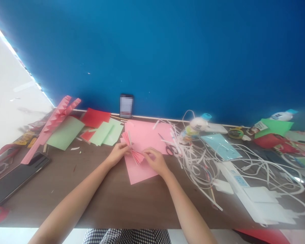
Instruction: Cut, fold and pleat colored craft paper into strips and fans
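A pink pleated paper fan (137,157), pinched narrow at its middle and flared at both ends, is held over pink sheets of paper (142,174). My left hand (119,152) is closed on the fan near its narrow middle. At the lower right flare, my right hand (155,160) has its fingertips pinched on the pleats' edge. The fingertips partly cover the fan. Scissors (170,149) lie on the right side of the pink sheets, close beyond my right hand.
Left are a folded pink paper piece (49,127), green sheets (66,133) and a dark phone (17,179). Another phone (126,105) leans on the blue wall. Right are tangled white cables (200,169), a power strip (240,189) and a glue bottle (199,124).
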